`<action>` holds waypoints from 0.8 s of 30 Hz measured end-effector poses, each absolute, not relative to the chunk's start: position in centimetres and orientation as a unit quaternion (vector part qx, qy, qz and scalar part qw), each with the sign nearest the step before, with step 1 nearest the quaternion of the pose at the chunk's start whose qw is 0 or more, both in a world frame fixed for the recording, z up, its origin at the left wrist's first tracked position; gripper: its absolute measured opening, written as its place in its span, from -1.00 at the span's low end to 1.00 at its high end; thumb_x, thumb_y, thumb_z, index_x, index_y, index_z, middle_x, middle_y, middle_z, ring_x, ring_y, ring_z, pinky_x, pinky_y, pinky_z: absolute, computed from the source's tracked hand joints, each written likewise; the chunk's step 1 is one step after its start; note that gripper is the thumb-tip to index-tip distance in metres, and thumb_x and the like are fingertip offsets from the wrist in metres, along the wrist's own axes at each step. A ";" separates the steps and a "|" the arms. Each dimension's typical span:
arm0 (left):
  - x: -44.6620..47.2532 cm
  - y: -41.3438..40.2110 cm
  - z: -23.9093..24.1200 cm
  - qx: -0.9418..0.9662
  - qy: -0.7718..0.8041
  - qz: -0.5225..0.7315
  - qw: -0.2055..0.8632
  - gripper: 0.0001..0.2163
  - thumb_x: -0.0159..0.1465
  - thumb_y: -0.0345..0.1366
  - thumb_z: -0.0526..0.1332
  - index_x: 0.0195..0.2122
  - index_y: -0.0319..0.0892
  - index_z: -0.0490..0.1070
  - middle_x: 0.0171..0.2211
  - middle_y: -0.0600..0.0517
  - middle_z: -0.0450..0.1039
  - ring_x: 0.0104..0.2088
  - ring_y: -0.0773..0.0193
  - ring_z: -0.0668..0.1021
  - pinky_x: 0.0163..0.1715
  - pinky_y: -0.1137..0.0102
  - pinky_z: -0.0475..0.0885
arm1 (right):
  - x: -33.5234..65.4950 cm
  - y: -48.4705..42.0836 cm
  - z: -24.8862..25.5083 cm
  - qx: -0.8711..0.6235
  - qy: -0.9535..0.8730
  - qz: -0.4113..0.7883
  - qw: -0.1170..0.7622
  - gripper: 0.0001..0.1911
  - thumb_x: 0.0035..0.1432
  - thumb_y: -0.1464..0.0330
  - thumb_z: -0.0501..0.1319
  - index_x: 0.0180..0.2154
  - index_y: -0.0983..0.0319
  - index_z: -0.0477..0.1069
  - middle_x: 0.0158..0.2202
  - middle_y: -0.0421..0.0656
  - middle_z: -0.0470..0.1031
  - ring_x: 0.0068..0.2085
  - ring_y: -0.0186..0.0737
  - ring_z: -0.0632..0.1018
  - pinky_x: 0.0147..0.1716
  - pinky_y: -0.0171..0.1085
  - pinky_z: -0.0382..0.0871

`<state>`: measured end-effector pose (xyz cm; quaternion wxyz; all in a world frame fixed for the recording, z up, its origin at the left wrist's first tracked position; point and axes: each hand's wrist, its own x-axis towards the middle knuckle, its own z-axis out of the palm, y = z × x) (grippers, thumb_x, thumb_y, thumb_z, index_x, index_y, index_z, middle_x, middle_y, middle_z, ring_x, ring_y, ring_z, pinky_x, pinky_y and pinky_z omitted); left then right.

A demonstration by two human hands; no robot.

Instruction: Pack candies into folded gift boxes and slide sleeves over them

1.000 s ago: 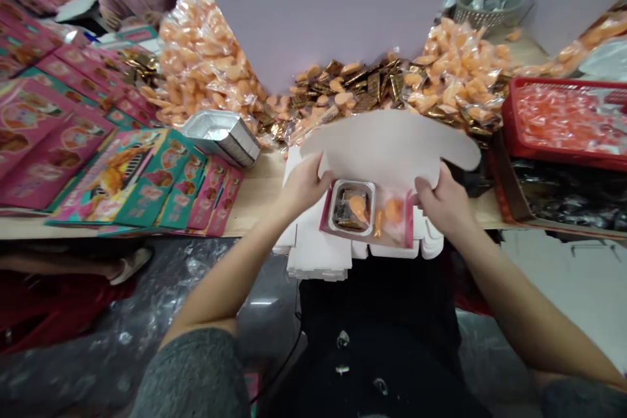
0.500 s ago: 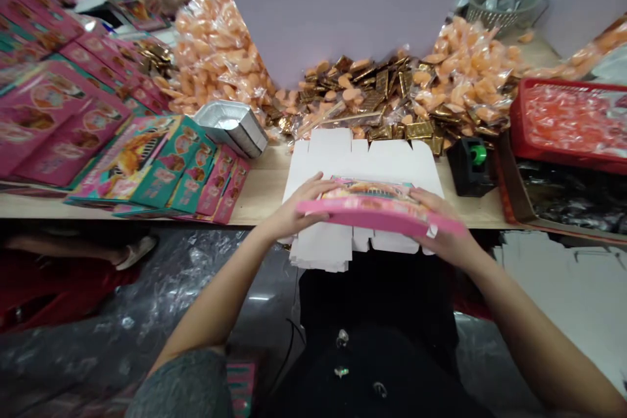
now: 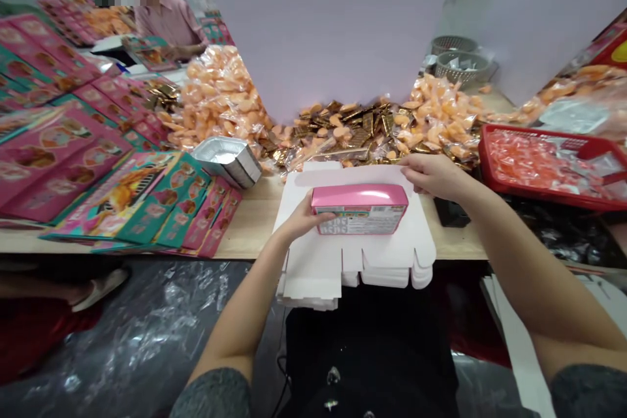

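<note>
A small pink carton (image 3: 360,197) with printed sides stands on a stack of flat white cardboard blanks (image 3: 313,268). My left hand (image 3: 304,217) grips the carton's left end, thumb across the near printed face. Off the carton's right end, above the far right part of the blanks, is my right hand (image 3: 435,176). Its thumb and fingertips are pressed together; whatever is between them, if anything, is too small to make out. Behind the right wrist, a black tape dispenser (image 3: 451,214) is mostly hidden.
Foil trays (image 3: 229,158) and stacked printed cartons (image 3: 142,199) occupy the left. Gold-wrapped packets (image 3: 362,127) and bagged orange pieces (image 3: 220,95) are heaped behind. At right is a red basket (image 3: 548,176) of wrapped red pieces. A co-worker (image 3: 169,26) sits at the far left.
The carton has turned from tilted between both hands to standing on the blanks. My right hand has let go of it and moved up and right. The camera view has tilted upward.
</note>
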<state>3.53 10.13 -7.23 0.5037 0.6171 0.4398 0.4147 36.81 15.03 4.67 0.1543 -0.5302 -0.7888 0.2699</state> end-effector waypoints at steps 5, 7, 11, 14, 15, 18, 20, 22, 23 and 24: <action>4.5 9.9 -7.8 0.630 0.457 0.430 0.457 -0.35 0.10 -0.06 0.42 0.15 -0.17 0.26 0.06 -0.14 0.41 0.11 0.00 0.46 0.14 0.11 0.33 | 35.9 12.4 1.6 -0.510 -0.829 0.069 0.217 -0.79 0.25 0.33 0.10 -0.17 0.21 0.48 -0.42 -0.16 0.54 -0.42 -0.22 0.53 -0.39 -0.30 0.34; 4.7 9.5 -8.1 0.636 0.462 0.448 0.426 -0.28 0.11 0.04 0.40 0.21 -0.17 0.21 0.06 -0.15 0.38 0.10 0.01 0.45 0.13 0.13 0.34 | 36.1 10.1 -1.0 -0.467 -0.847 -0.035 0.250 -0.71 0.32 0.26 0.09 -0.03 0.24 0.43 -0.31 -0.07 0.57 -0.30 -0.12 0.56 -0.29 -0.24 0.40; 3.2 8.5 -6.1 0.691 0.455 0.468 0.312 -0.15 0.18 0.23 0.23 0.36 -0.07 -0.04 0.16 -0.19 0.24 0.14 0.08 0.40 0.03 0.21 0.40 | 36.0 6.3 -5.1 -0.438 -0.837 -0.138 0.298 -0.42 0.29 0.18 0.19 0.23 0.33 0.18 -0.22 0.00 0.55 -0.27 -0.07 0.54 -0.26 -0.18 0.45; 1.6 8.2 -1.7 0.781 0.486 0.364 0.149 -0.51 0.34 0.09 0.10 0.16 -0.09 0.34 0.00 -0.14 0.39 0.03 0.12 0.46 0.00 0.21 0.41 | 35.6 5.6 -6.0 -0.462 -0.820 -0.141 0.306 -0.41 0.29 0.20 0.20 0.24 0.32 0.16 -0.22 -0.03 0.54 -0.31 -0.10 0.55 -0.31 -0.20 0.44; 1.4 8.3 -0.1 0.806 0.498 0.301 0.104 -0.62 0.37 0.00 0.09 0.03 -0.12 0.45 -0.09 -0.12 0.45 -0.03 0.13 0.49 -0.01 0.21 0.40 | 35.5 5.8 -6.0 -0.466 -0.818 -0.144 0.305 -0.42 0.29 0.20 0.20 0.23 0.33 0.17 -0.24 -0.04 0.54 -0.32 -0.10 0.56 -0.33 -0.20 0.44; 1.8 9.0 3.5 0.825 0.528 0.177 0.096 -0.72 0.39 -0.26 0.03 -0.11 -0.16 0.53 -0.26 -0.04 0.54 -0.21 0.21 0.56 -0.12 0.29 0.42 | 35.0 6.4 -5.4 -0.460 -0.819 -0.161 0.303 -0.44 0.29 0.20 0.20 0.20 0.36 0.21 -0.28 -0.07 0.55 -0.35 -0.12 0.57 -0.37 -0.22 0.42; 2.3 9.3 4.6 0.799 0.555 0.162 0.163 -0.70 0.38 -0.32 0.01 -0.07 -0.18 0.53 -0.35 0.01 0.56 -0.38 0.30 0.56 -0.26 0.39 0.43 | 34.8 6.6 -5.0 -0.446 -0.826 -0.171 0.300 -0.44 0.29 0.22 0.21 0.20 0.38 0.21 -0.28 -0.07 0.56 -0.36 -0.15 0.58 -0.36 -0.23 0.41; 2.7 9.4 4.7 0.770 0.581 0.155 0.215 -0.68 0.35 -0.36 0.00 -0.05 -0.21 0.52 -0.40 0.05 0.56 -0.52 0.35 0.53 -0.39 0.43 0.42 | 34.6 6.6 -4.8 -0.437 -0.832 -0.174 0.294 -0.44 0.29 0.25 0.20 0.22 0.38 0.19 -0.27 -0.07 0.56 -0.36 -0.16 0.58 -0.36 -0.24 0.41; 2.8 9.4 4.6 0.761 0.592 0.153 0.219 -0.68 0.33 -0.38 0.01 -0.04 -0.21 0.52 -0.37 0.04 0.58 -0.52 0.35 0.53 -0.39 0.43 0.43 | 34.6 6.5 -4.9 -0.436 -0.833 -0.174 0.293 -0.44 0.29 0.25 0.20 0.22 0.38 0.18 -0.27 -0.07 0.56 -0.35 -0.16 0.58 -0.36 -0.24 0.41; 2.9 9.3 4.6 0.757 0.600 0.152 0.208 -0.68 0.31 -0.40 0.04 -0.01 -0.21 0.51 -0.29 0.02 0.60 -0.45 0.33 0.57 -0.35 0.42 0.45 | 34.5 6.4 -4.9 -0.436 -0.833 -0.174 0.293 -0.44 0.29 0.25 0.20 0.22 0.37 0.18 -0.27 -0.06 0.56 -0.35 -0.16 0.58 -0.36 -0.24 0.41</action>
